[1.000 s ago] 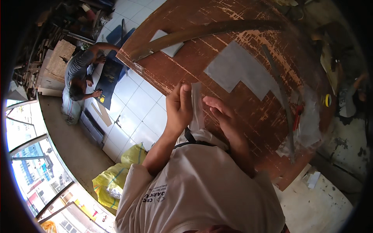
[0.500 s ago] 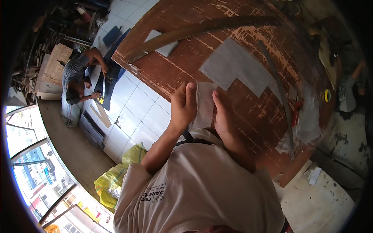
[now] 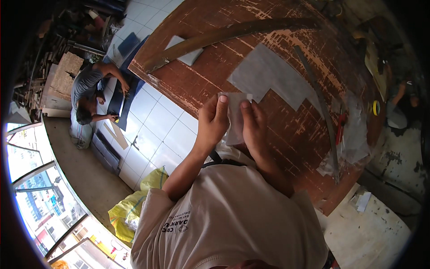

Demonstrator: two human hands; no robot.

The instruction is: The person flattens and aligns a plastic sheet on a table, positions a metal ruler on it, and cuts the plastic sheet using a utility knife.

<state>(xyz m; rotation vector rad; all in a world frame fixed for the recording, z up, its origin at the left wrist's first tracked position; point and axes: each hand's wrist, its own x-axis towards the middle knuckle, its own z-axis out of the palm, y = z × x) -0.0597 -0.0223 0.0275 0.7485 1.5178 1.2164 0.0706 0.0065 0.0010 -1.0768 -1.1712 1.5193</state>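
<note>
Close in front of my chest, at the table's near edge, I hold a small piece of translucent plastic sheet [image 3: 236,120] upright between both hands. My left hand [image 3: 212,119] is closed on its left edge, the thumb pressed near the top corner. My right hand [image 3: 255,127] pinches the upper right edge, thumb on the near face. Beyond my hands, a larger notched translucent sheet [image 3: 264,74] lies flat on the worn brown table [image 3: 286,139]. A long dark strip [image 3: 323,105] rests across that sheet's right end.
A long wooden strip [image 3: 228,34] crosses a grey flat piece [image 3: 191,57] at the table's far side. To the right are a red-handled tool [image 3: 341,127], crumpled clear plastic [image 3: 356,145] and a yellow tape roll [image 3: 376,107]. A co-worker [image 3: 88,85] crouches on the left; a yellow sack [image 3: 130,206] lies nearby.
My right hand has closed in slightly, and its thumb has gone from lying along the sheet's edge to pinching its upper right part. On the left, the co-worker's hands have shifted over the dark material.
</note>
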